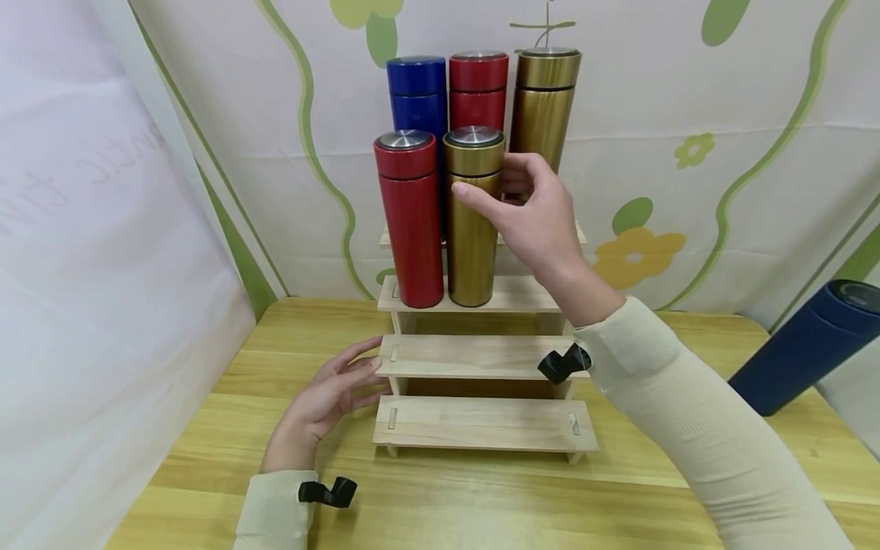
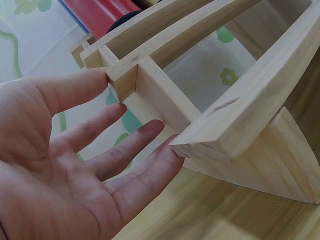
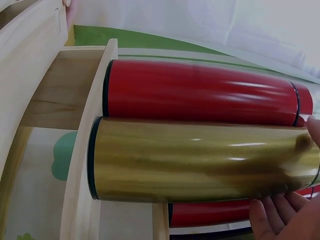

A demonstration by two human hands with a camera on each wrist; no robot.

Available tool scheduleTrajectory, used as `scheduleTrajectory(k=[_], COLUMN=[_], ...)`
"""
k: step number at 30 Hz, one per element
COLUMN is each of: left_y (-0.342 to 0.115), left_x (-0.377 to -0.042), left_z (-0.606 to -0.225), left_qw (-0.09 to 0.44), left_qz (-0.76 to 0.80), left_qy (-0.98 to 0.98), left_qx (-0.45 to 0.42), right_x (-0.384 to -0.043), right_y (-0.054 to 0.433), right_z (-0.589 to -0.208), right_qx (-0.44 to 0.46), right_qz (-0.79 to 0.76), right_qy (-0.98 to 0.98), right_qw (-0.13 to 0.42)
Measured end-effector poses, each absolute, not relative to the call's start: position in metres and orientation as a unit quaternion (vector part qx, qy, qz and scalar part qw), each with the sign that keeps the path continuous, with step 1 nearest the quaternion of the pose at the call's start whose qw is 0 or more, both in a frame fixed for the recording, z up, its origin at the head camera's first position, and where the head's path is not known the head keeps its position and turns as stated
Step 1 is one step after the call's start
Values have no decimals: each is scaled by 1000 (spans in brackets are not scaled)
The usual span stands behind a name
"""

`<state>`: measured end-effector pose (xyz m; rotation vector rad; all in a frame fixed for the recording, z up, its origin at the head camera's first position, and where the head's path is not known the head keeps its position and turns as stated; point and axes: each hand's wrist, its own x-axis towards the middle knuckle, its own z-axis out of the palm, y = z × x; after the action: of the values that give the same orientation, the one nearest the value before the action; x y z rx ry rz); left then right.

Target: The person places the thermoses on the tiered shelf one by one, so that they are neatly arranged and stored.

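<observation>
A gold thermos flask [image 1: 471, 237] stands upright on the second-highest step of a wooden tiered stand [image 1: 481, 356], close beside a red thermos flask [image 1: 412, 229]. My right hand [image 1: 539, 210] grips the gold flask near its lid, thumb across the front and fingers on the far side. In the right wrist view the gold flask [image 3: 200, 160] has its dark base on the step. My left hand [image 1: 330, 401] is at the stand's left end; in the left wrist view its fingers [image 2: 150, 187] are spread, with fingertips touching the ends of the wooden boards.
On the top step behind stand a blue flask [image 1: 417, 99], another red flask [image 1: 478, 84] and another gold flask [image 1: 545, 107]. A dark blue flask [image 1: 807, 347] stands at the right of the wooden table [image 1: 426, 504]. A patterned cloth [image 1: 660, 99] hangs behind.
</observation>
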<state>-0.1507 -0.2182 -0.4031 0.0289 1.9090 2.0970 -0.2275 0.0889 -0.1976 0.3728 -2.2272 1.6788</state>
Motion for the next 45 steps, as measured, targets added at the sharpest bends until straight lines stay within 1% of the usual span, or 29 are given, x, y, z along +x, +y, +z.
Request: scheduleTrajectory(k=[6, 13, 20, 29, 36, 40, 45], left_y=[-218, -218, -219, -229, -233, -232, -234], left_x=[-151, -150, -152, -160, -167, -168, -169], left_z=[-403, -403, -403, -397, -394, -395, -394], left_qw=[153, 153, 157, 185, 196, 202, 202], left_qz=[730, 729, 727, 716, 699, 694, 694], left_qy=[666, 667, 668, 673, 685, 688, 689], left_qx=[10, 8, 10, 37, 59, 66, 62], right_x=[-222, -210, -193, -173, -161, -155, -151], right_y=[103, 124, 152, 190, 213, 223, 234], right_z=[-205, -216, -235, -269, -289, -298, -308], right_qx=[149, 175, 201, 218, 244, 242, 217], right_qz=[606, 621, 595, 580, 616, 630, 629], right_qy=[-760, -741, -752, -762, -726, -713, -723], right_qw=[182, 189, 198, 187, 185, 188, 187])
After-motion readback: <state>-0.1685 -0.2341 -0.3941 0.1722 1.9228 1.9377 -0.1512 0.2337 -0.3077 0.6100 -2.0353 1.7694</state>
